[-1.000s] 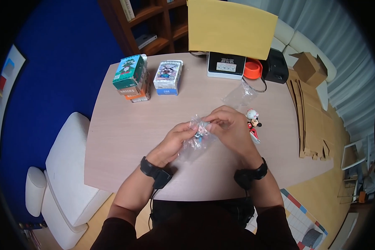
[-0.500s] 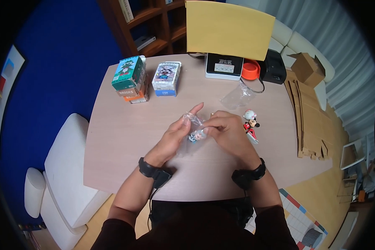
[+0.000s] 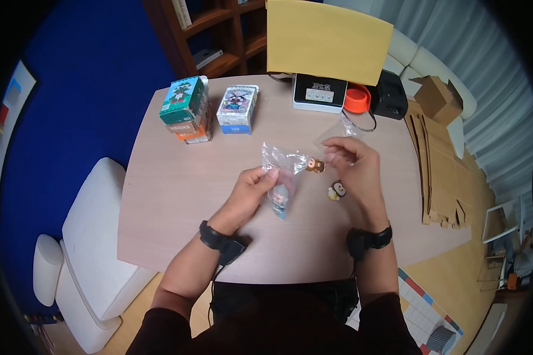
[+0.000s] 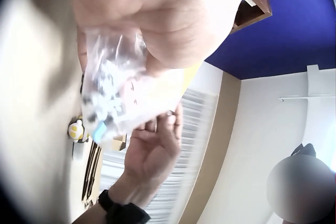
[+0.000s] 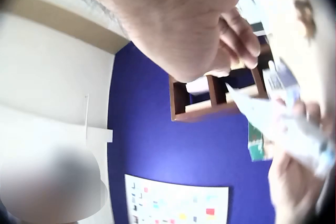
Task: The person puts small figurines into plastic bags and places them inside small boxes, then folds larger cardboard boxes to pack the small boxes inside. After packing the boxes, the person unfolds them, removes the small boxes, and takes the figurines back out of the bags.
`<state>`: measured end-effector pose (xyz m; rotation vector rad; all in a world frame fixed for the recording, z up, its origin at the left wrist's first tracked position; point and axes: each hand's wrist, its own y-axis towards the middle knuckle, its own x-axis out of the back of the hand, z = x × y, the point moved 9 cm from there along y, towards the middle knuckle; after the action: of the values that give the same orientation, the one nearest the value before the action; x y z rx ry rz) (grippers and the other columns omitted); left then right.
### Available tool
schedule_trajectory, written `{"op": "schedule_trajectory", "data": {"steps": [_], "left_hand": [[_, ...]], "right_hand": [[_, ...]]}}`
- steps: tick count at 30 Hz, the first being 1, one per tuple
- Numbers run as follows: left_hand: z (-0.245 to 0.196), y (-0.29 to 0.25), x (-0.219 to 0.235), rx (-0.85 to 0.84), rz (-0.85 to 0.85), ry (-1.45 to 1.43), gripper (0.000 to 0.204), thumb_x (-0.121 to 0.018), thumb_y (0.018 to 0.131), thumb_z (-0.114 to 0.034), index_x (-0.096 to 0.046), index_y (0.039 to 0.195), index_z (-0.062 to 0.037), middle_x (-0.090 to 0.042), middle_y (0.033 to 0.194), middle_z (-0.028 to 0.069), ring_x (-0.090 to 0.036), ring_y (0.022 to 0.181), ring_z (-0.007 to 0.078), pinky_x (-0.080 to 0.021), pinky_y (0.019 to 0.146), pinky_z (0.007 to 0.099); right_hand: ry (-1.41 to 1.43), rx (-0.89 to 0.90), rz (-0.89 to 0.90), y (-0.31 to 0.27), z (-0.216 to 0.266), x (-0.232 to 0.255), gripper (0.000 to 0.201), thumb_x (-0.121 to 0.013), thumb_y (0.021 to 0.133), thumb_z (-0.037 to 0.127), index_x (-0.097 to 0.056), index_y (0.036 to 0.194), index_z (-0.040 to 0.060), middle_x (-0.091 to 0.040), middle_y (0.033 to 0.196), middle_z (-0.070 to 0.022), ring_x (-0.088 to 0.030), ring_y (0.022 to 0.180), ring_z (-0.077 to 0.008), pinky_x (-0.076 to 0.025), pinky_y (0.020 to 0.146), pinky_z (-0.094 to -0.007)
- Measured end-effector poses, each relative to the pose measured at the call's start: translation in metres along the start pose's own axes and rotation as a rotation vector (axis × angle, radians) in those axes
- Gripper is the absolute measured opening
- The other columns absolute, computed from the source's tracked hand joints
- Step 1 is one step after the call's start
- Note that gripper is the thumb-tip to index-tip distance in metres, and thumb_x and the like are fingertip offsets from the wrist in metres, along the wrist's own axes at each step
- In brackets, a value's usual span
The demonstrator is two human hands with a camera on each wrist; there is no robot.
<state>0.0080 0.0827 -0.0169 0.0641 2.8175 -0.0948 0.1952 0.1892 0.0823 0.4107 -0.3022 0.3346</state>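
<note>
My left hand (image 3: 253, 195) grips a clear plastic bag (image 3: 273, 157) between thumb and fingers. Inside the bag is a small figurine (image 3: 281, 195) with a pink face and blue parts, also blurred through the plastic in the left wrist view. To the right, my right hand (image 3: 359, 171) is apart from the bag, its fingers loosely bent with nothing seen in them. A brown toy figurine (image 3: 315, 165) lies just beyond the bag. Close to the right hand is a penguin figurine (image 3: 336, 191). The figures seen earlier on the right are hidden by the right hand.
Stacked toy boxes (image 3: 185, 109) and a white-and-blue box (image 3: 237, 109) stand at the table's back left. Another clear bag (image 3: 343, 127) lies behind the right hand. Further back are a black-and-white device (image 3: 318, 93) and a red round thing (image 3: 357, 99). Flattened cardboard (image 3: 441, 177) stands along the right edge.
My right hand has let go of the bag and moved right, uncovering the brown and penguin figurines. The left hand still holds the bag, whose figurine now hangs lower.
</note>
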Motion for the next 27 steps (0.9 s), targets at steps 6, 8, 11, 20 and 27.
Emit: {"op": "schedule_trajectory", "data": {"steps": [6,8,11,20,27], "left_hand": [[0.003,0.001,0.015,0.05,-0.13,0.028,0.033,-0.056,0.114,-0.025,-0.07,0.126,0.0023,-0.077,0.104,0.0095,-0.07,0.09,0.0142,-0.058,0.082,0.0316],[0.004,0.002,0.013,0.059,-0.122,0.07,0.033,-0.057,0.113,-0.026,-0.07,0.127,0.0019,-0.077,0.105,0.0098,-0.07,0.091,0.0144,-0.058,0.083,0.0315],[0.003,0.002,0.009,0.017,-0.092,0.07,0.032,-0.058,0.112,-0.023,-0.069,0.131,0.0012,-0.077,0.107,0.0098,-0.071,0.094,0.0142,-0.058,0.085,0.0313],[-0.006,0.0,0.007,0.0,-0.084,0.056,0.038,-0.073,0.098,0.003,-0.065,0.135,0.0017,-0.076,0.115,0.0064,-0.071,0.101,0.0113,-0.057,0.092,0.0274],[-0.008,-0.001,0.005,-0.025,-0.089,0.161,0.043,-0.078,0.092,0.006,-0.066,0.133,0.0017,-0.075,0.115,0.004,-0.07,0.102,0.009,-0.058,0.093,0.0273]], "right_hand": [[-0.553,0.142,0.099,0.001,-0.017,-0.004,0.033,-0.078,0.082,0.002,-0.078,0.115,0.0038,-0.076,0.106,-0.0151,-0.071,0.097,-0.0344,-0.058,0.089,-0.0443],[-0.59,0.294,0.064,-0.005,-0.011,-0.021,0.038,-0.079,0.081,0.005,-0.077,0.118,0.0057,-0.075,0.108,-0.0146,-0.068,0.102,-0.0366,-0.056,0.093,-0.0466],[-0.664,0.317,0.258,-0.014,-0.026,-0.059,0.045,-0.077,0.079,0.004,-0.076,0.123,0.0099,-0.072,0.101,-0.0148,-0.064,0.102,-0.0364,-0.052,0.093,-0.046],[-0.696,0.196,0.253,-0.016,-0.029,-0.053,0.045,-0.069,0.077,-0.004,-0.075,0.118,0.0119,-0.068,0.099,-0.0174,-0.068,0.093,-0.0391,-0.055,0.079,-0.0496],[-0.467,0.119,0.188,-0.002,-0.041,-0.036,0.049,-0.068,0.084,-0.009,-0.063,0.131,0.0065,-0.072,0.096,-0.0141,-0.074,0.083,-0.0309,-0.058,0.074,-0.0407]]}}
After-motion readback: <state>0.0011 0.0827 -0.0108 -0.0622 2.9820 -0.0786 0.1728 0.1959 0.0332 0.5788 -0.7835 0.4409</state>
